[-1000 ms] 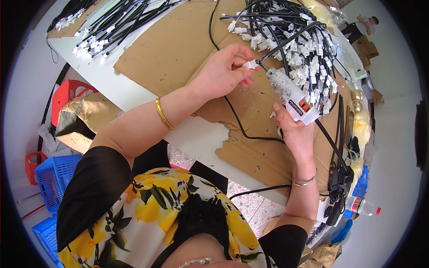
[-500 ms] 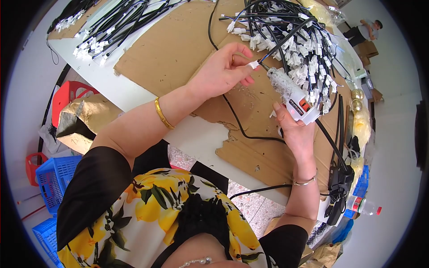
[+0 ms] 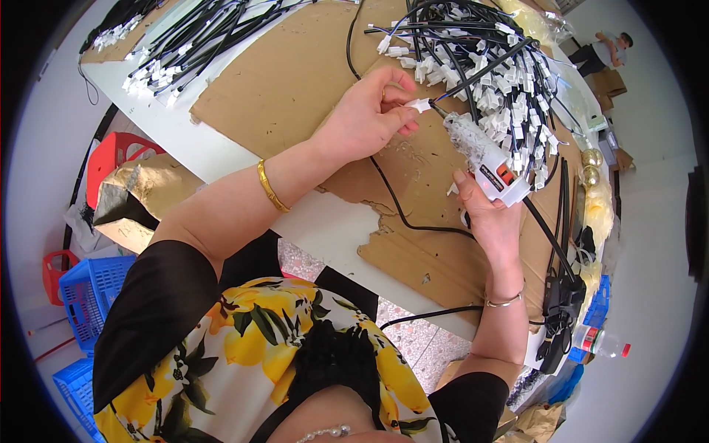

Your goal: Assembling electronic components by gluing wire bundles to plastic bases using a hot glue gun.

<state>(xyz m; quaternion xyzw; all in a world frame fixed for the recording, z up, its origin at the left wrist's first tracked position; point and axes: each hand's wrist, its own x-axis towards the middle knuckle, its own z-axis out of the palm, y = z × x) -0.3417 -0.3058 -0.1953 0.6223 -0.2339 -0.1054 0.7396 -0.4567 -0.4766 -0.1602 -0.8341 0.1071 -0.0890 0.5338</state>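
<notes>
Between the thumb and fingers of my left hand (image 3: 373,111) is a small white plug connector (image 3: 419,105). A black-sleeved cable runs from it up and to the right toward a heap of similar cables (image 3: 502,96). My right hand (image 3: 489,214) grips a white hot glue gun (image 3: 484,159) from below, its front part coated in stringy glue. The gun's nozzle points up and left, at the wire end of the connector; whether it touches cannot be made out. My right fingers are partly hidden behind the gun's handle.
Brown cardboard (image 3: 273,96) covers the white table (image 3: 332,225). More black cables (image 3: 199,48) with white connectors lie at the far left. A black power cord loops across the cardboard. Blue crates (image 3: 92,295) and a red stool (image 3: 111,162) stand left; a person (image 3: 604,55) stands far right.
Both hands stay nearly in place. The connector in my left hand shows slightly more beyond the fingertips, and the glue gun's nozzle remains at its wire end.
</notes>
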